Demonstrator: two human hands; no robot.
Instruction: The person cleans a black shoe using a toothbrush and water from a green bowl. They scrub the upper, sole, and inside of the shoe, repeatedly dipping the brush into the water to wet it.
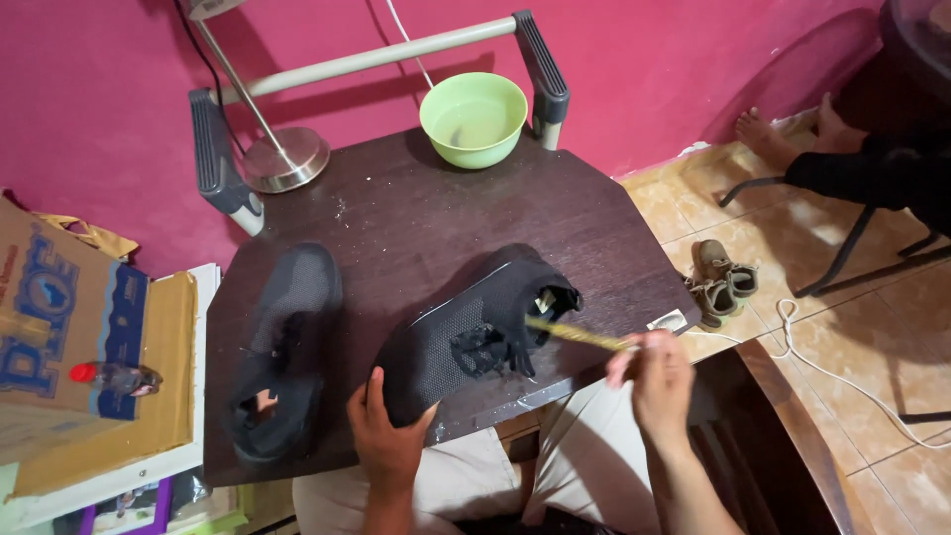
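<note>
At the far left a cardboard box (59,327) lies beside the dark table (416,198), and a small bottle with a red cap (114,377) rests on it. On the left part of the table one black shoe (282,347) lies alone. Next to it, the left hand (389,436) presses on the toe end of the second black shoe (466,332), fingers closed against it. A thin yellow stick (580,335) reaches into this shoe's opening; the right hand (659,376) pinches its other end. Behind, a green bowl (474,117) stands near the table's back edge. On the tiled floor at right lies a pair of small brown shoes (721,280).
</note>
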